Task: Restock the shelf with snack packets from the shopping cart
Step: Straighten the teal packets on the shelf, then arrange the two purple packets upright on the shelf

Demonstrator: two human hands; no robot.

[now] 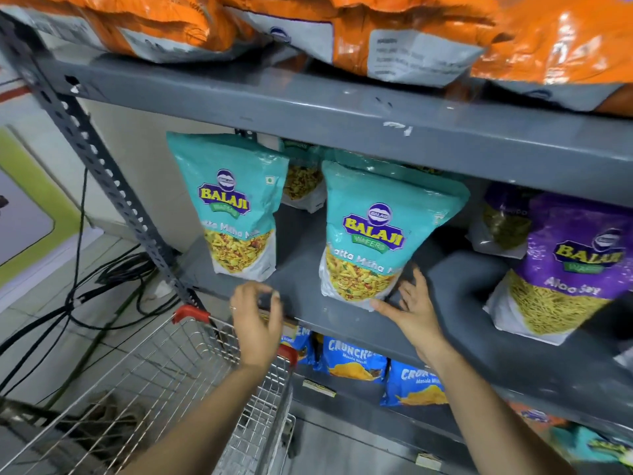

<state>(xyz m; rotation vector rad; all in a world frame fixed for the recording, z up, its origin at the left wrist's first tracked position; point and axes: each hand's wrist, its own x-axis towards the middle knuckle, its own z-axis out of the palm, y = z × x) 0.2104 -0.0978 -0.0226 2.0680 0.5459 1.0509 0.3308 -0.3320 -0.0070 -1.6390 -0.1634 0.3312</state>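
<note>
Right hand (416, 310): centre right of the frame, fingers spread apart, palm toward the grey metal shelf (462, 303); thumb tip touching or just beside the bottom corner of a teal snack packet (380, 234). Nothing clamped in it.

Left hand (257, 320): lower centre, fingers loosely curled and apart, empty, held above the front edge of the shopping cart (164, 382) and just in front of the shelf lip.

Teal snack packet, front: upright on the middle shelf, centre of the frame, leaning slightly.

Second teal packet (236, 207): same print, upright, left of the first, a bare strip of shelf between them. Further teal packets (303, 180) stand behind, partly hidden.

Purple packets (565, 269): right of the frame, same shelf, well apart from the right hand; one more behind, blurred.

Orange packets (394, 29): top of the frame, lying flat on the upper shelf, ends overhanging its edge.

Blue packets (352, 358): lower centre, on the shelf below, partly covered by the right forearm.

Shopping cart: wire basket with red corner caps, lower left; the visible part of the basket holds no packets, though its floor is blurred.

Black cables (102, 289): left of the frame, trailing over the tiled floor beside the perforated shelf upright (102, 173).
</note>
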